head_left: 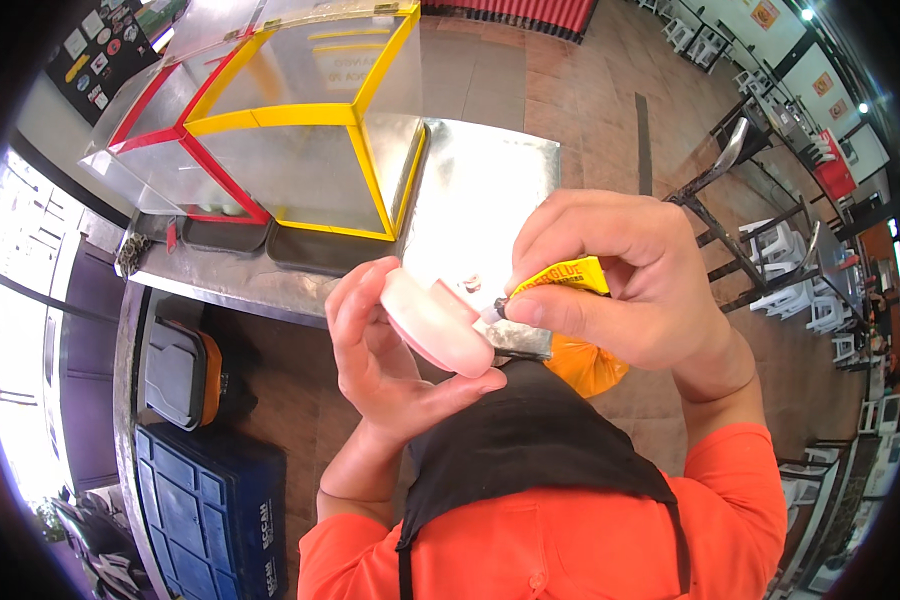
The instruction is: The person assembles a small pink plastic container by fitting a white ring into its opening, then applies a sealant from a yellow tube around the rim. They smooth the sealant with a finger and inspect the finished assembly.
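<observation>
My left hand (375, 350) grips a pale pink, rounded plastic piece (435, 325) between thumb and fingers, held up on edge. What kind of piece it is, I cannot make out. In my right hand (620, 270) is a small yellow glue tube (570, 275), pinched between thumb and fingers. The tube's dark neck and pale nozzle tip point left, at the right edge of the pink piece. The tip is at or very close to that edge; whether it touches is too small to tell. Both hands are above the front of a shiny metal counter (485, 190).
A clear display case (280, 170) with red and yellow edging stands at the counter's left, dark trays (315, 250) beneath it. Under the counter are a grey bin (175, 375) and a blue lidded bin (210, 510). An orange bag (585, 365) hangs by the counter's front. Stools and chairs (770, 240) fill the right.
</observation>
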Demonstrator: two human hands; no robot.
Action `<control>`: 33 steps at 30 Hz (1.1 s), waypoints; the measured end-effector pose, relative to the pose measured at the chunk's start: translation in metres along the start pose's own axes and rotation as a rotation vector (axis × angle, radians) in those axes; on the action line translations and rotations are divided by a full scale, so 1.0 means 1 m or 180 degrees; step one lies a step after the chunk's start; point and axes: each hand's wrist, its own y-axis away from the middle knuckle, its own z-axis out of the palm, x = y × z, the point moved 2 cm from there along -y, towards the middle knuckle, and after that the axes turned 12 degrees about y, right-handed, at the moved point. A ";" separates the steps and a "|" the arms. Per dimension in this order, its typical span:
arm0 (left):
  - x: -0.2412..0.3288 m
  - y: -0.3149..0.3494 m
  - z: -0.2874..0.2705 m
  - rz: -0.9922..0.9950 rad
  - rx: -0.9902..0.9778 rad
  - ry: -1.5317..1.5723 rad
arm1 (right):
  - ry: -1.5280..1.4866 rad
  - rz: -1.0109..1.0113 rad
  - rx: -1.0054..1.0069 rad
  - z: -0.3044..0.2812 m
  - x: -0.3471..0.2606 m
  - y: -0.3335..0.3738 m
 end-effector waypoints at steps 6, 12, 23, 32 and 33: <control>0.010 -0.002 0.003 0.0434 -0.0137 -0.0857 | 0.0199 -0.0216 -0.0077 0.000 0.006 -0.002; 0.023 -0.003 0.009 0.0773 -0.0235 -0.1792 | 0.0307 -0.0192 -0.0117 -0.004 0.007 0.001; 0.014 0.000 0.024 0.1278 -0.0087 -0.2263 | 0.0426 -0.0403 -0.0050 -0.006 0.004 0.005; 0.013 -0.003 0.030 0.1447 -0.0103 -0.2129 | 0.0456 -0.0259 -0.0182 -0.012 -0.001 0.007; 0.013 -0.003 0.030 0.1475 -0.0125 -0.2132 | 0.0460 -0.0246 -0.0190 -0.012 -0.002 0.007</control>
